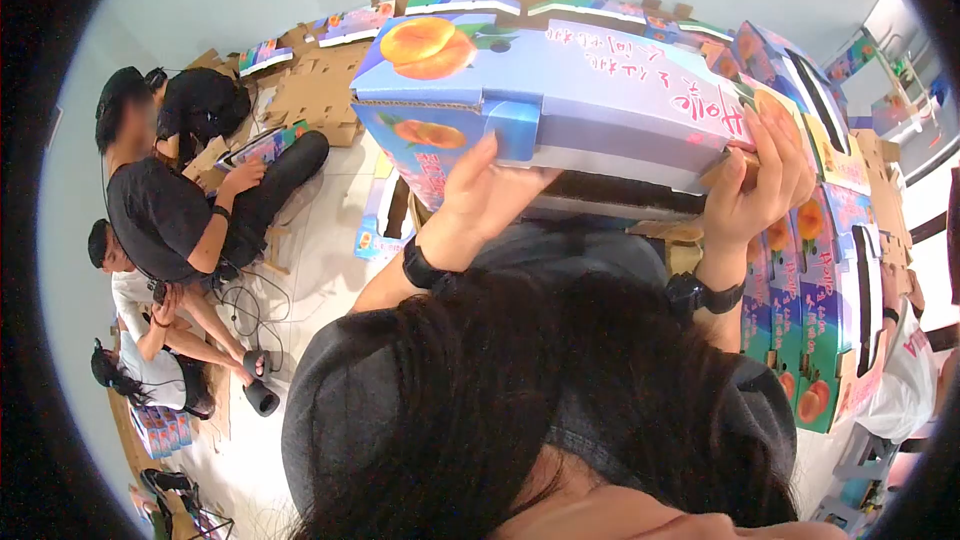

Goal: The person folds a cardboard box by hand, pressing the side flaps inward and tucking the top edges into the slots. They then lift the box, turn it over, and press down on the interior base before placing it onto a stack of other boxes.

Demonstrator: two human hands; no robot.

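Note:
A printed cardboard box (620, 90) with peach pictures is held up in front of me, between my two hands. My left hand (495, 185) is at its left end, the thumb up against a blue tab and the other fingers partly hidden under the lower edge. At the right end, the fingers of my right hand (765, 175) are bent round the corner and press on the end flap. A long dark opening shows along the near side of the box, below the pale purple panel.
Printed boxes (800, 310) stand stacked at the right. Flat brown cardboard (310, 90) lies behind at the left. Several people sit at the left, one in black holding a printed box (265, 145). Cables (255, 305) lie on the floor. Another person's white shirt (900, 375) shows at the right.

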